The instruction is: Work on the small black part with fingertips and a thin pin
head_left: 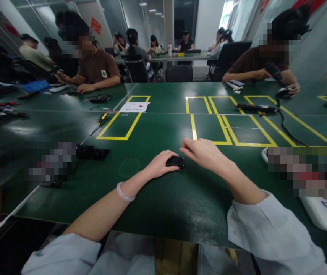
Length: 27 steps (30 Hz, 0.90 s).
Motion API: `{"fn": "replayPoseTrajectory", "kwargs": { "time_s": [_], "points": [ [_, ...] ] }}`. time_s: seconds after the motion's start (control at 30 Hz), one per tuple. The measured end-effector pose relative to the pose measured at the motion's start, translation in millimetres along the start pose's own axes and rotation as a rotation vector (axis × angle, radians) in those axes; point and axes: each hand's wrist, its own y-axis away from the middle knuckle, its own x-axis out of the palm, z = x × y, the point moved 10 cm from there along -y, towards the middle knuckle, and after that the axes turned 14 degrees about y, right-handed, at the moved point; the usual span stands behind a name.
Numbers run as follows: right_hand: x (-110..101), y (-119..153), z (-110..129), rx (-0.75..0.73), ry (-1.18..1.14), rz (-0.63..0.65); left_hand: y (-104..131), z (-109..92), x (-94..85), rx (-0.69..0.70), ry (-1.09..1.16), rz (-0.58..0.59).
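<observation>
Across the green tabletop (163,206), a small black rectangular device (176,163) lies seemingly lengthwise left to right, its left end clasped between the left hand's (158,165) thumb and fingers, the right hand (202,152) beside its far right corner, fingertips bunched, contents unclear.

Beyond the hands (165,162), open tabletop (163,131) separates 1 yellow-black screwdriver (102,118), left, from 1 white object (322,214), right.

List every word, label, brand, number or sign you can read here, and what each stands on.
No text reads clearly.
White paper sheet on the green table: print too small.
White rounded object at right: dark marks, blurred.
Orange-red wall sign: too blurred.
</observation>
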Motion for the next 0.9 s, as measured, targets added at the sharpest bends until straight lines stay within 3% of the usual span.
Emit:
{"fn": "replayPoseTrajectory", "kwargs": {
  "time_s": [0.9],
  "points": [
    [-3.2, 2.2, 5.8, -0.045, 0.045, 0.009, -0.2, 0.0, -1.3, -0.009, 0.013, -0.004]
  ]
}}
